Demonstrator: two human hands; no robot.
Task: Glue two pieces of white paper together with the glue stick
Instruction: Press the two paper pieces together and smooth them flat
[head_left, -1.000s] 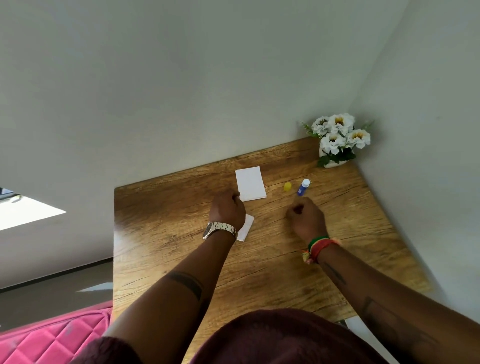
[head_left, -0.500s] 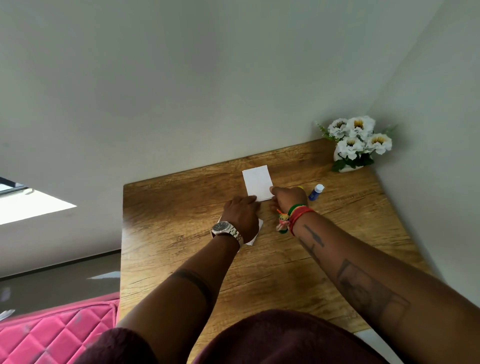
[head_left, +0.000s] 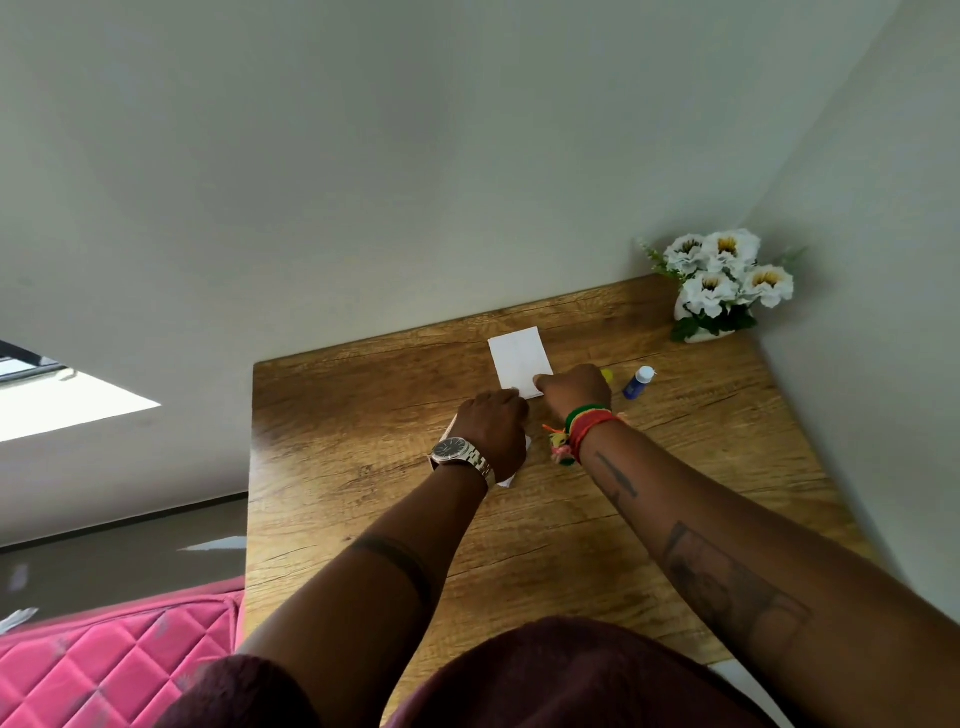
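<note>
Fingertips (head_left: 540, 383) on paper (head_left: 517, 358), rt hand (head_left: 574, 387).

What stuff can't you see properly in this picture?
- Second white paper: head view, mostly hidden under the left hand.
- Yellow cap: mostly behind the right hand.
- Far white paper: near corner covered by the right hand's fingers.
- Glue stick: label too small to read.

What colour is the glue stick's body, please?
Blue, with a white cap; glue stick shows in the head view.

Two papers (head_left: 518, 364) (head_left: 511, 475), one glue stick (head_left: 638, 383), two hands (head_left: 496, 431) (head_left: 574, 388).
</note>
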